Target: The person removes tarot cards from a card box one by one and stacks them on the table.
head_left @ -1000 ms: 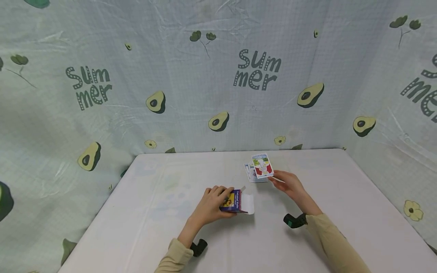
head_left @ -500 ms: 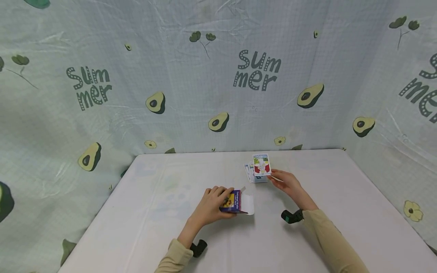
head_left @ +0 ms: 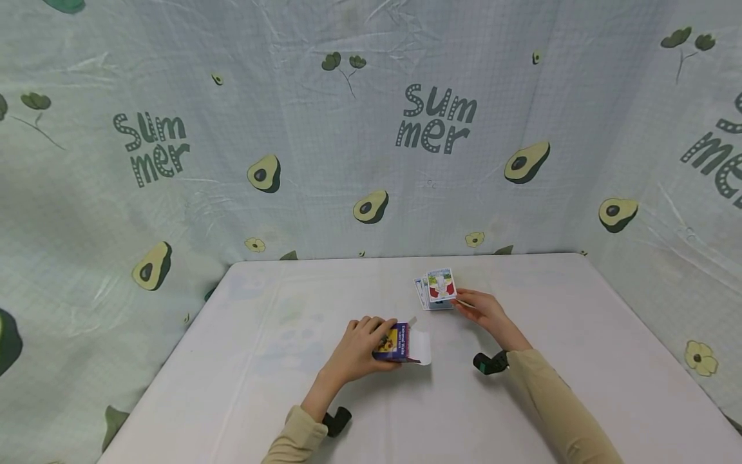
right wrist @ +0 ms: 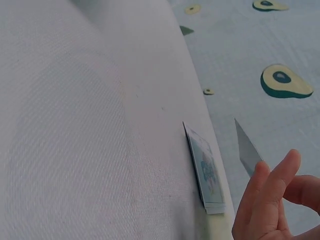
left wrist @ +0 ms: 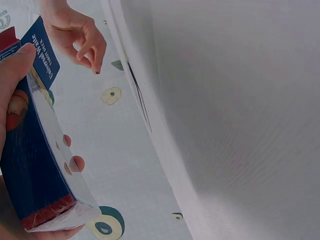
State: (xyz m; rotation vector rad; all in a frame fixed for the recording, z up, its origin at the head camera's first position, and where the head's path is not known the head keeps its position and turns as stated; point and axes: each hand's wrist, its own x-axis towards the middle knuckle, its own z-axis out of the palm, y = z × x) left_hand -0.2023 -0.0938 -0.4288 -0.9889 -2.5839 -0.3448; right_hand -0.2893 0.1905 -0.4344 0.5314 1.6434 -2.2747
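My left hand (head_left: 362, 348) grips a dark blue tarot deck box (head_left: 400, 341) lying sideways, its white end flap open towards the right. Seen from the left wrist, the box (left wrist: 35, 155) has a thumb on its printed face and fingers behind its clear wrapped side. My right hand (head_left: 484, 312) pinches the lower right corner of a tarot card (head_left: 442, 285) with a red, green and yellow picture. That card overlaps a small pile of cards (head_left: 419, 290) on the table. In the right wrist view the held card (right wrist: 246, 147) stands tilted, apart from the pile (right wrist: 202, 170).
A white-covered table (head_left: 324, 290) lies under both hands, its far edge just behind the cards. A pale curtain (head_left: 313, 129) printed with avocados and lettering hangs behind it. Dark wrist cameras (head_left: 491, 363) jut out from both wrists.
My right hand has shifted slightly left and the held card has come lower over the pile, turning straighter. The left hand and the box have stayed in place.
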